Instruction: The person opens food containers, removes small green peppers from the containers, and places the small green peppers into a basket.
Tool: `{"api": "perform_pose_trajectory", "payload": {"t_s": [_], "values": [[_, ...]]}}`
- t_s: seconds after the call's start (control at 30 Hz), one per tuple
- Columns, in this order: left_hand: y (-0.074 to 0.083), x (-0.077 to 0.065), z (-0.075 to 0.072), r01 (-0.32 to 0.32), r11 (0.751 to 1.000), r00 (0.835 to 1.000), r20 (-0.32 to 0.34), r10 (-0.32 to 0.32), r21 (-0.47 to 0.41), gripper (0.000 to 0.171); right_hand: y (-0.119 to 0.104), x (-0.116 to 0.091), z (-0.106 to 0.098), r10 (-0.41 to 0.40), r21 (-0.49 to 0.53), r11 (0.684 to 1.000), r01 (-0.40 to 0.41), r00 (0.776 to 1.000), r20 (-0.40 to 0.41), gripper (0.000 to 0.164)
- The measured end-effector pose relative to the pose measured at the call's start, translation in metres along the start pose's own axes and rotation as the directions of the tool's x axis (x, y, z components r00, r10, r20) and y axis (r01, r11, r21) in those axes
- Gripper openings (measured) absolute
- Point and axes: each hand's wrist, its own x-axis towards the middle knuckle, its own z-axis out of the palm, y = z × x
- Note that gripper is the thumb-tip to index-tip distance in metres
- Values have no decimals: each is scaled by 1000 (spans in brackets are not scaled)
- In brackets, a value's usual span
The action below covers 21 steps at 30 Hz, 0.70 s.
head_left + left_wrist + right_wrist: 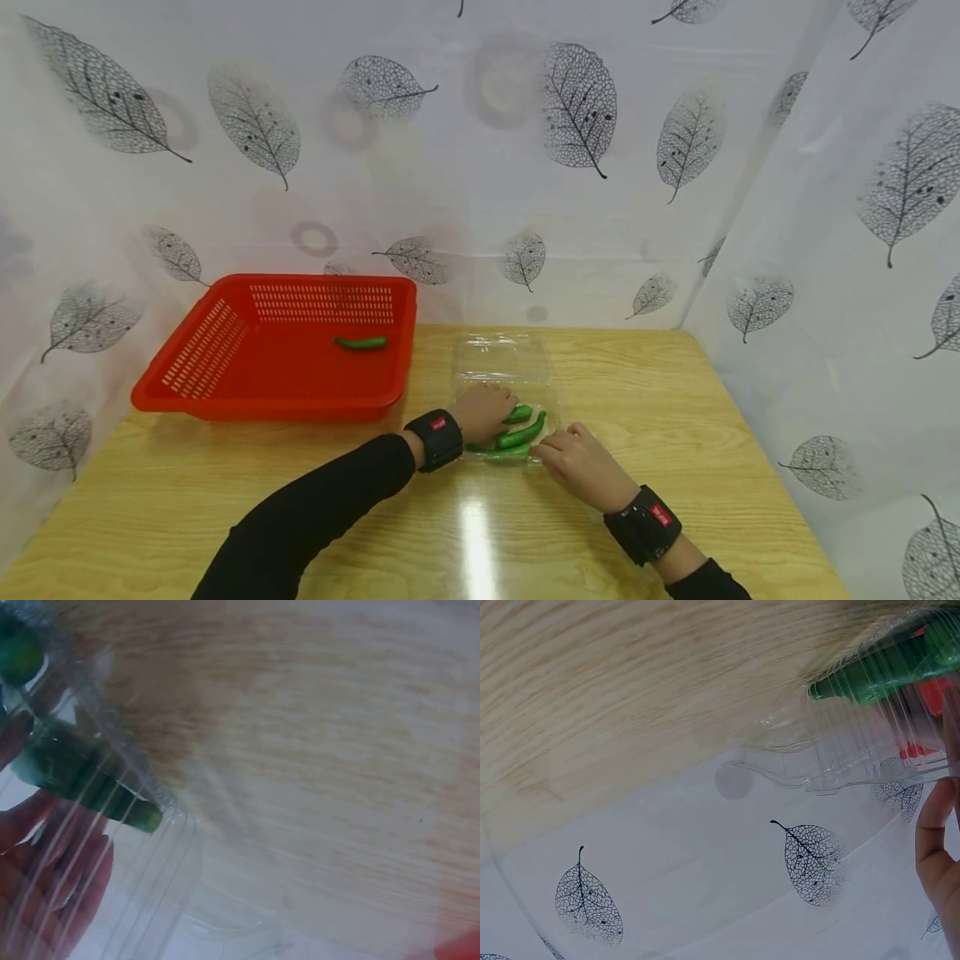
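Note:
A clear plastic box point(504, 360) with its lid open sits on the table and holds several long green chili peppers point(522, 434). My left hand point(483, 412) is inside the box from the left, gripping a green chili pepper point(519, 414) between thumb and fingers. Through the ribbed wall in the left wrist view, the fingers point(56, 877) show beside a pepper point(90, 780). At the near right corner, my right hand point(585, 467) pinches the box's rim. The right wrist view shows its curled fingers point(937, 832) at that rim.
A red plastic basket point(270, 409) with slotted sides stands to the left of the box, with one green chili pepper point(362, 342) lying in it. The wooden table point(637, 383) meets a leaf-patterned sheet point(480, 167) along its back and right edges.

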Motion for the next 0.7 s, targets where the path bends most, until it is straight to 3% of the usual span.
{"api": "perform_pose_trajectory", "payload": {"t_s": [0.33,0.7], "values": [[-1,-1,-1,-48,999,997,-67,47,-15,26,0,0,1,0,6,1000,0,1000,-12,24],[-2,1,2,-39,998,996,-82,34,-57,25,1,0,3,2,4,1000,-2,1000,-10,23]]}}
